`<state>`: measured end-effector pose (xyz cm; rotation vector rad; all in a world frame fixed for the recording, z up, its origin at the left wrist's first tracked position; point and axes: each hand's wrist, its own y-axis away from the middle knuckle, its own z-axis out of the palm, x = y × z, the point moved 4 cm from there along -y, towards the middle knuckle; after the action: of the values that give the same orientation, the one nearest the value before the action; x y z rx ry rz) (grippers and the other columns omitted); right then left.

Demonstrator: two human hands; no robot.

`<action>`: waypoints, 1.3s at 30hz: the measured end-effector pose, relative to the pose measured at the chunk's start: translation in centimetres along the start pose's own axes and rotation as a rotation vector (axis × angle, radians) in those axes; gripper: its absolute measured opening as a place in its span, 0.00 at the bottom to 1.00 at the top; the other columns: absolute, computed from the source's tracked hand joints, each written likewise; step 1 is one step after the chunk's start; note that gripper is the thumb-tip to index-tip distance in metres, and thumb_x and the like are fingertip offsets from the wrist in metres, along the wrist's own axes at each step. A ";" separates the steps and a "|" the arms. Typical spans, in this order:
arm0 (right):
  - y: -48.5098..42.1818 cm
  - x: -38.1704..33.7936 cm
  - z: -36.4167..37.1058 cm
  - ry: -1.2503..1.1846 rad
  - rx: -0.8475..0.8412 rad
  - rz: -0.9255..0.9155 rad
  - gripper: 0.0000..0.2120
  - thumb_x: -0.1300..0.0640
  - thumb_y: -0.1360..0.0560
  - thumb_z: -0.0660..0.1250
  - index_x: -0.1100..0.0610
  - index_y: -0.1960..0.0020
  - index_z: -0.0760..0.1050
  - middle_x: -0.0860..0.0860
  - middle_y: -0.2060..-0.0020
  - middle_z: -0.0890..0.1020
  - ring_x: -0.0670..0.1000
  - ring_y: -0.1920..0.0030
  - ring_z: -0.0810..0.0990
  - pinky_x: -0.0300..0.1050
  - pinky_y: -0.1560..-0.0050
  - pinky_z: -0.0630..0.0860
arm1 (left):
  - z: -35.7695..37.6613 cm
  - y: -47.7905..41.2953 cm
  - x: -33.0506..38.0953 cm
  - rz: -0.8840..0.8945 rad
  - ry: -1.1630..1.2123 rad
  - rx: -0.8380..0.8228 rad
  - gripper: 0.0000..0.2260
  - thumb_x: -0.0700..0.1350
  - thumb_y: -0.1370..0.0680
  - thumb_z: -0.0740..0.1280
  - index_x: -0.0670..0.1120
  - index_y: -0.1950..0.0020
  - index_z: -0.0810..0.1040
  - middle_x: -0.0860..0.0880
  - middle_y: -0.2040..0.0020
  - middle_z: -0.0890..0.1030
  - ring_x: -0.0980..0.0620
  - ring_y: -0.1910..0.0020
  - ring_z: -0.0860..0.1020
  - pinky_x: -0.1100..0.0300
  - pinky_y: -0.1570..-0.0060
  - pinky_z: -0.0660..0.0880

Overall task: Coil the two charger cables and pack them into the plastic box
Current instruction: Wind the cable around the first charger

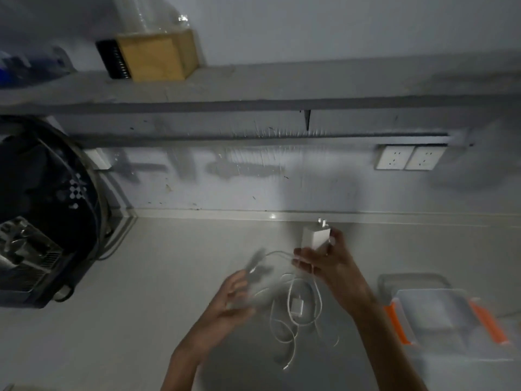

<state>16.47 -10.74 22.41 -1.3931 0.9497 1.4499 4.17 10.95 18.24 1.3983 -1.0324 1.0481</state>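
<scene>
While the right hand (324,261) grips a raised charger brick (315,237), letting its cable (277,253) hang for coiling, the blurred left hand (231,297) shows no clear grasp. The second charger (297,306) lies between the hands; the plastic box (439,311) waits beyond the right hand.

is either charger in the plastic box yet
No, the right hand holds one charger and the other lies on the counter, outside the plastic box.

Right grip (324,262) raised, curled, left grip (234,296) blurred
</scene>
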 end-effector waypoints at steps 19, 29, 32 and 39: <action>2.1 -3.3 -6.3 0.260 -0.114 0.273 0.48 0.45 0.32 0.77 0.44 0.22 0.51 0.60 0.39 0.78 0.54 0.45 0.80 0.46 0.43 0.78 | 12.2 -6.8 12.6 0.325 -0.195 -0.090 0.10 0.46 0.22 0.68 0.45 0.41 0.78 0.47 0.47 0.82 0.53 0.49 0.82 0.58 0.47 0.81; 2.6 -7.2 -9.3 -0.177 -0.112 0.096 0.25 0.39 0.24 0.60 0.53 0.33 0.75 0.56 0.42 0.84 0.55 0.42 0.83 0.48 0.42 0.80 | 16.1 -6.5 19.9 0.413 -0.172 0.074 0.07 0.46 0.21 0.66 0.44 0.46 0.78 0.50 0.55 0.83 0.49 0.54 0.83 0.51 0.54 0.83; 3.4 -7.4 -9.2 -0.074 -0.126 0.026 0.14 0.48 0.22 0.65 0.49 0.38 0.78 0.60 0.46 0.84 0.55 0.43 0.83 0.44 0.43 0.81 | 17.7 -5.9 21.4 0.407 0.055 0.108 0.05 0.43 0.20 0.65 0.42 0.47 0.77 0.56 0.58 0.82 0.58 0.58 0.84 0.58 0.62 0.83; 3.9 -9.4 -13.5 0.012 -0.239 -0.115 0.18 0.41 0.21 0.59 0.47 0.37 0.77 0.48 0.57 0.86 0.47 0.61 0.83 0.38 0.57 0.78 | 22.5 -4.6 23.8 0.386 0.062 0.215 0.10 0.41 0.21 0.68 0.45 0.41 0.80 0.40 0.47 0.83 0.48 0.49 0.84 0.56 0.51 0.83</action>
<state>16.80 -25.59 30.52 -1.6042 0.7083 1.5060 15.65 -12.19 38.87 1.3537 -1.2007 1.5127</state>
